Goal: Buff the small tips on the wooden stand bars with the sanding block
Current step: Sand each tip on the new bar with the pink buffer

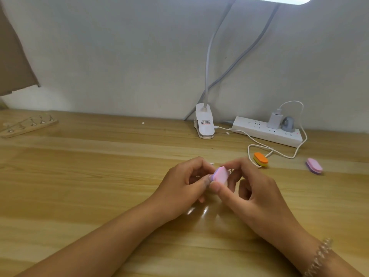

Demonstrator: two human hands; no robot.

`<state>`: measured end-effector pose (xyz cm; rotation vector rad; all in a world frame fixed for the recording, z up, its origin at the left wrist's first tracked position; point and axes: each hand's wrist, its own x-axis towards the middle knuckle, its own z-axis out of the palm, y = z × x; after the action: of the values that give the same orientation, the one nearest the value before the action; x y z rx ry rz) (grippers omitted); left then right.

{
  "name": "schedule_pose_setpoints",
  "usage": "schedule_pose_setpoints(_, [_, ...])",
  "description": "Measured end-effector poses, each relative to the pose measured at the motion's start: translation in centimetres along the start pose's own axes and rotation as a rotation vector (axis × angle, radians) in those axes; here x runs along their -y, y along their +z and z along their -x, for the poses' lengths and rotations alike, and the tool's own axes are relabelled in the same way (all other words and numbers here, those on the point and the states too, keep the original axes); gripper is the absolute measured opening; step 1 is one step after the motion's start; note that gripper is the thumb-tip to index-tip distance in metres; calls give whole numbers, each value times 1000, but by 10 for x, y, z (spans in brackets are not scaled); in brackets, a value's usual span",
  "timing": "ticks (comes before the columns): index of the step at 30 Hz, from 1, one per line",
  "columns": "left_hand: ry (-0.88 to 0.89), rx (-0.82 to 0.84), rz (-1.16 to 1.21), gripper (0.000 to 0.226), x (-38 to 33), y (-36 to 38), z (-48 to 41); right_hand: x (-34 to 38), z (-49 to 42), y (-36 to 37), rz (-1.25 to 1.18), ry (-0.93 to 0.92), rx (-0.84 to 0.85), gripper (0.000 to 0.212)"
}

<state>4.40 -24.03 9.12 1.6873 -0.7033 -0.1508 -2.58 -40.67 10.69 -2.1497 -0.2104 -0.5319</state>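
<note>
The sanding block point(219, 175) sits mid-tabletop point(99, 176), lifted between both hands. The right hand point(251, 188) pinches it between thumb and fingertips. The left hand point(179, 186) is curled with its thumb against the block's purple end, and whatever else it may hold is hidden behind the block.

It is a small rounded pad, pink on its face over a lilac layer. It looks like foam: feather-light and a little squashy, best held by its edges so the gritty face stays free.

The wooden stand point(26, 124) lies well apart at the far left. It is pale, smooth wood with a row of tiny shiny tips (delicate-looking, so light pressure seems wise).

Two spare pads rest to the right, an orange-and-yellow pad point(260, 158) and a pink one point(314, 165).
</note>
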Motion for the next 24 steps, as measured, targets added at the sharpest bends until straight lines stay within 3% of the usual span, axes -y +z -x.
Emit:
schedule_pose_setpoints(5, [-14,-2,0,6,-2,-1,1,-4,-2,-3,63,52,-31,43])
schedule_pose_setpoints(8, [-32,11,36,8,-2,-1,1,-3,2,0,164,-46,-4,39])
schedule_pose_setpoints(10, [-31,21,39,8,-3,-1,1,-2,3,1,116,-61,42,39])
schedule_pose_setpoints(14, [-2,11,7,5,-5,-1,1,-7,-5,-4,-10,67,-51,42])
schedule_pose_setpoints(20, [1,23,-3,12,-6,-1,2,-2,1,0,77,-54,28,38])
schedule_pose_setpoints(24, [25,34,-14,11,-7,0,2,-7,-5,-6,70,35,-85,43])
